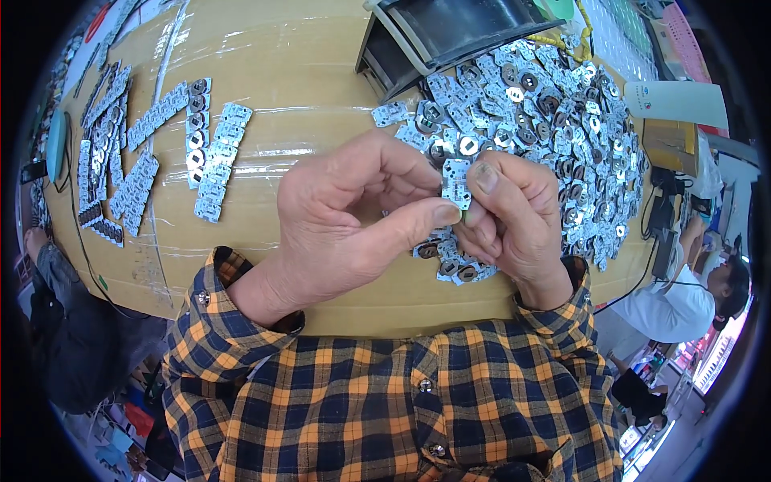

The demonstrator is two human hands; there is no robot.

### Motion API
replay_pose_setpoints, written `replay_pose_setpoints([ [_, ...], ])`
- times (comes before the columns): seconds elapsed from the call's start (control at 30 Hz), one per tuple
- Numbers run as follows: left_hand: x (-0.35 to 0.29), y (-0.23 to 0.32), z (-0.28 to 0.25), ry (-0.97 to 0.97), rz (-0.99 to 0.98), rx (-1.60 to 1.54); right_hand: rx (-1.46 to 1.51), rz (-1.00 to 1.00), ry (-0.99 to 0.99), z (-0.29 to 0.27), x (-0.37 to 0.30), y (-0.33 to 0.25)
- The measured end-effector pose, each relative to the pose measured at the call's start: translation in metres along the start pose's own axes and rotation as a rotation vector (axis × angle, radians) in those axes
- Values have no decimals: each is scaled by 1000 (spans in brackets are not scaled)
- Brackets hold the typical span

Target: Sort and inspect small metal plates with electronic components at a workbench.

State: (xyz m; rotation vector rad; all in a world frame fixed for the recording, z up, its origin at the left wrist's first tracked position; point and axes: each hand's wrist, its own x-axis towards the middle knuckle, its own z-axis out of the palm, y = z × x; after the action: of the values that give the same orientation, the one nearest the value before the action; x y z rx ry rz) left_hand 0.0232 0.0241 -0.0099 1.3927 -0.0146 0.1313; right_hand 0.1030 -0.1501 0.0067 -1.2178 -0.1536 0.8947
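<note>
A small pale blue circuit board (456, 178) is held up between my two hands, over the table's middle. My right hand (518, 210) pinches its right side, thumb on top and the other fingers curled beneath. From the other side my left hand (345, 213) grips the board's left edge, its thumb tip at the lower corner and its fingers curled round behind. A large heap of similar small boards (574, 173), many with round dark or silvery discs, spreads beyond and beside my right hand.
On the left lie several strips of joined boards (221, 165), some with round discs. A black bin (450, 36) lies tipped at the heap's far edge. The table (289, 96) is covered in taped brown cardboard. Other people (666, 309) are at both sides.
</note>
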Motion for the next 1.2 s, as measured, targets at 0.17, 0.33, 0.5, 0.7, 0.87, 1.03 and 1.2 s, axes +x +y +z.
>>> replay_pose_setpoints([
  [0.17,-2,-1,-1,30,105,144,-131,8,5,6,0,-5],
  [0.33,13,10,-25,51,383,735,-325,-259,319,-3,-4,-1],
  [0.5,8,32,-78,393,141,1429,-167,-332,268,-5,0,1],
  [0.7,-4,38,-99,348,-130,1466,-203,-271,250,4,0,5],
  [0.87,-4,44,-93,242,-169,1182,-303,-213,244,7,-4,3],
  [1.03,0,52,-73,31,-306,498,-441,-191,217,8,-7,0],
  [1.2,-4,37,-42,-134,-323,20,-450,-208,16,10,-7,-2],
])
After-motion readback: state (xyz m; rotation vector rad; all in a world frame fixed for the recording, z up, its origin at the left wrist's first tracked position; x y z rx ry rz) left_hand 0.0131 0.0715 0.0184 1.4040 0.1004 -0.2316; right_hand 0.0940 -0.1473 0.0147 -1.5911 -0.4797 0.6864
